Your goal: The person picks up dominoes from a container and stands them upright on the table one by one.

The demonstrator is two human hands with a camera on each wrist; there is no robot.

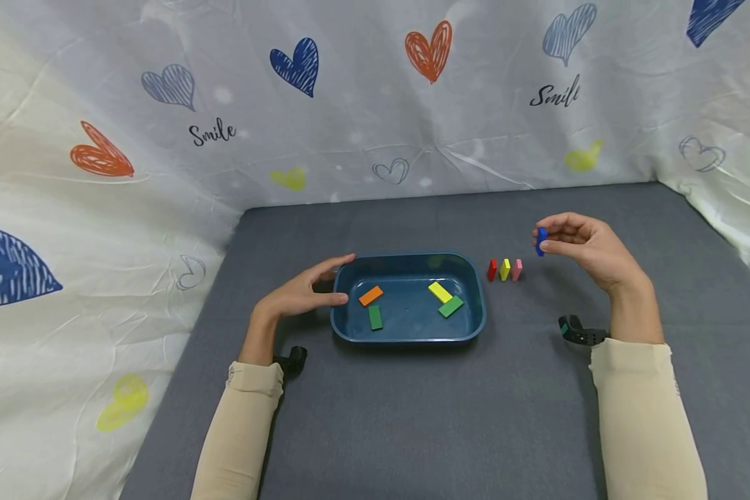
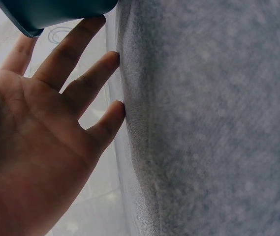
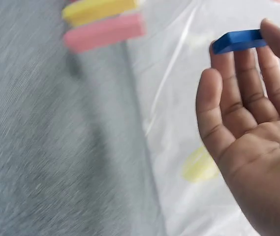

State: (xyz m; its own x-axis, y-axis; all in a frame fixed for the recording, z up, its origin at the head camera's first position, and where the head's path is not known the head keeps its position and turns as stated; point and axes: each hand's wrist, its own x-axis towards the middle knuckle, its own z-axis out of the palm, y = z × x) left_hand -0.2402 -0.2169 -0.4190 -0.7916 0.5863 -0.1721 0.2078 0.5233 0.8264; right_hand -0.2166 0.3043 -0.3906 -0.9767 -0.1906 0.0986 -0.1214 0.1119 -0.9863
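My right hand (image 1: 590, 251) pinches a blue domino-like block (image 1: 541, 241) between thumb and fingers, raised above the table. In the right wrist view the same blue block (image 3: 238, 40) lies across the fingertips under the thumb. Left of that hand, a red block (image 1: 492, 270), a yellow block (image 1: 505, 269) and a pink block (image 1: 517, 269) stand upright in a short row. My left hand (image 1: 300, 292) rests against the left end of a dark blue tray (image 1: 412, 337), its fingers spread and fairly straight in the left wrist view.
Inside the tray lie an orange block (image 1: 371, 296), a green block (image 1: 376, 318), a yellow block (image 1: 440, 292) and another green block (image 1: 451, 307), the last two touching. Grey cloth (image 1: 450, 417) covers the table. A white curtain (image 1: 350, 125) with printed hearts hangs behind and at the sides.
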